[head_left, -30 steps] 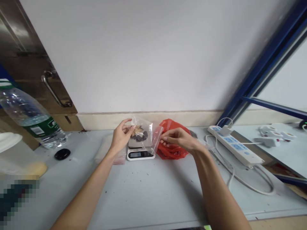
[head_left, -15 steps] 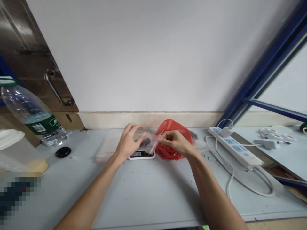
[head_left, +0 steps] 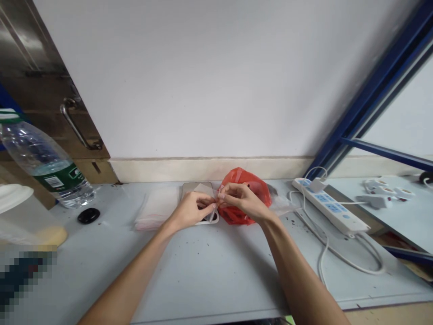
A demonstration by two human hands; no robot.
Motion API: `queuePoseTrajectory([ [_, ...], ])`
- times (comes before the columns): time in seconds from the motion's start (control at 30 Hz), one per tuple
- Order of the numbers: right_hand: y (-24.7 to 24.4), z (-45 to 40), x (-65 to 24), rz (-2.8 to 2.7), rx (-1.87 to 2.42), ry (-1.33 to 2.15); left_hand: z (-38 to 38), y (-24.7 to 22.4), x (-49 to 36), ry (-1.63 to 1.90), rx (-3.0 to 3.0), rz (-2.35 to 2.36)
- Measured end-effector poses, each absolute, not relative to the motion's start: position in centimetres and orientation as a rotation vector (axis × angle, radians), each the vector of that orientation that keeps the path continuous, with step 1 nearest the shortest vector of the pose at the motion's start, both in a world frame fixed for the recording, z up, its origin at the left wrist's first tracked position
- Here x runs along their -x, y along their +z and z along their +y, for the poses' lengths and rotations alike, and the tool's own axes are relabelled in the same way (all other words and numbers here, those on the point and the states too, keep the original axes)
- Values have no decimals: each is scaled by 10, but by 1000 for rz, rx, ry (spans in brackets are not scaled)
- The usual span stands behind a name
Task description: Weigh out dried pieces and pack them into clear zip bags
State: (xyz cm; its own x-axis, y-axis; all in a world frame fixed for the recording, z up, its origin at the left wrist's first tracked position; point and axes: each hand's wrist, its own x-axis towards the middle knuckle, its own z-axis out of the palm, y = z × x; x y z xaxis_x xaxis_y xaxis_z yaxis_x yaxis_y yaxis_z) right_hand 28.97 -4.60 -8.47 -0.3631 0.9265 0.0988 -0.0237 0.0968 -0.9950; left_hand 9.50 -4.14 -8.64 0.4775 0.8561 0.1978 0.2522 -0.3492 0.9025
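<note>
Over a small digital scale, both hands meet at the edge of a small clear plastic bag. My left hand is closed, thumb and fingers pinching the bag's edge. Right beside it, the fingertips of my right hand pinch the same edge. My fingers hide most of the bag, and its contents cannot be made out. Behind my right hand an opened red plastic bag sits on the table. A stack of flat clear bags lies left of the scale, whose display is mostly covered by my left hand.
A large water bottle, a black round lid and a white-lidded container stand or lie at the left. On the right, a power strip trails a white cable. A wall closes off the table's back.
My left hand has come down and right, closing from open fingers onto the bag's edge beside my right hand. The dark contents seen in the bag earlier are now hidden.
</note>
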Motion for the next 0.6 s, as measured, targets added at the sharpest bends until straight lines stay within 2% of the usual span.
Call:
queuePoseTrajectory([
  [0.3,-82,-50,-285,-1444,1063,1281,-33,-92,-87,889,-1431,984],
  [0.6,-82,-52,-283,-1446,1039,1243,-36,-93,-93,895,-1330,987],
])
